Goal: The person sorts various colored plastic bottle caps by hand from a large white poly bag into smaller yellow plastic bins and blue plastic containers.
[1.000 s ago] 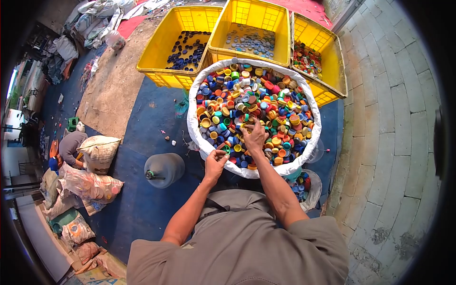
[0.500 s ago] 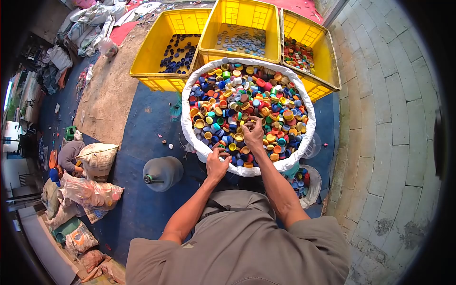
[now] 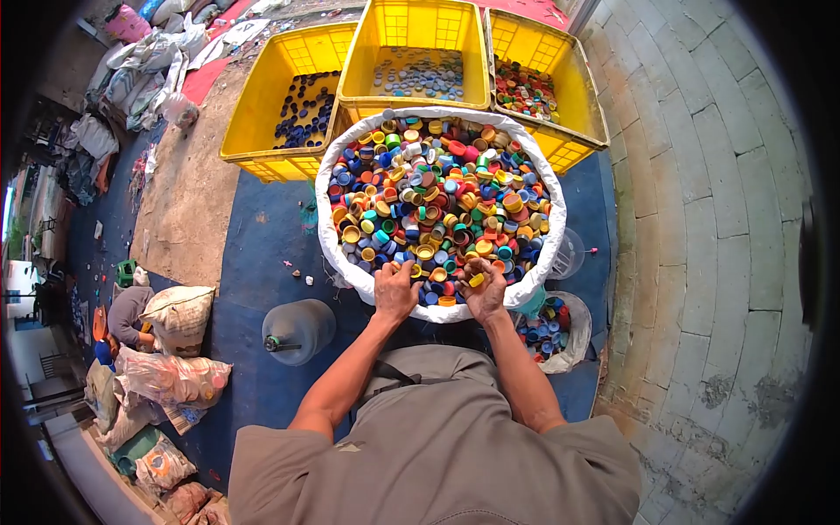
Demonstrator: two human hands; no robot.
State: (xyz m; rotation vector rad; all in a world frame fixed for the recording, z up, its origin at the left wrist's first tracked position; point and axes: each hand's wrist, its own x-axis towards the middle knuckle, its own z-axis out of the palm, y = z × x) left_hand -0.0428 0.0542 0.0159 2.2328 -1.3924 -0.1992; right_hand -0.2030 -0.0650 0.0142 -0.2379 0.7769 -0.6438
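A big white sack (image 3: pixel 337 258) full of mixed coloured bottle caps (image 3: pixel 437 192) stands in front of me. My left hand (image 3: pixel 395 291) rests at the sack's near rim, fingers curled among the caps; what it holds is hidden. My right hand (image 3: pixel 482 290) is beside it at the near rim, pinching a yellow cap (image 3: pixel 476 280) in its fingertips. Behind the sack stand three yellow crates: the left crate (image 3: pixel 254 114) holds dark blue caps, the middle crate (image 3: pixel 411 96) grey-blue caps, the right crate (image 3: pixel 573 118) red and mixed caps.
A clear water jug (image 3: pixel 297 328) lies on the blue mat at my left. A small bag of caps (image 3: pixel 556 332) sits by my right knee. Filled sacks (image 3: pixel 175 376) and a crouching person (image 3: pixel 131 302) are at far left. A tiled wall (image 3: pixel 717 219) rises on the right.
My right hand drew back from the middle of the caps to the near rim, now with a yellow cap. My left hand stayed at the rim. The view shifted slightly.
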